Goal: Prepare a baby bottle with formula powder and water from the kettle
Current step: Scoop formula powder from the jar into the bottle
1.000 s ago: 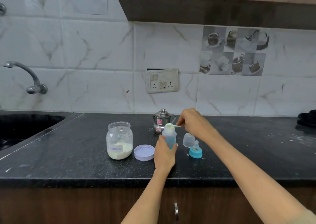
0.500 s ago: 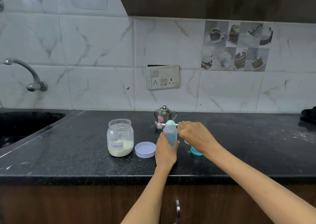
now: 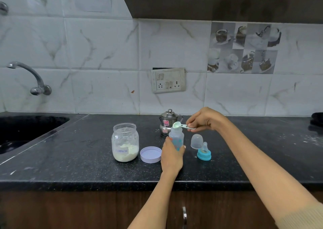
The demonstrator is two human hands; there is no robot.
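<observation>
A clear baby bottle [image 3: 176, 137] stands uncapped on the black counter, and my left hand [image 3: 172, 157] grips its lower half. My right hand [image 3: 205, 119] pinches the handle of a pale green scoop [image 3: 181, 125], whose bowl rests tilted on the bottle's mouth. Left of the bottle stands an open glass jar [image 3: 125, 142] labelled Formula, about a third full of powder. Its lilac lid [image 3: 150, 154] lies between jar and bottle. A small steel kettle [image 3: 168, 123] sits behind the bottle. The teal nipple ring [image 3: 204, 152] and clear cap [image 3: 197, 141] rest to the right.
A dark sink [image 3: 26, 132] with a wall tap [image 3: 31, 78] lies at the far left. A switch and socket plate [image 3: 168, 80] hangs on the tiled wall behind the kettle. A dark object [image 3: 317, 117] sits at the counter's right edge. Cabinet doors run below the counter front.
My right hand has turned and lifted at the bottle's mouth, so the scoop's handle now shows pointing right. My left hand has stayed on the bottle. The camera has shifted slightly.
</observation>
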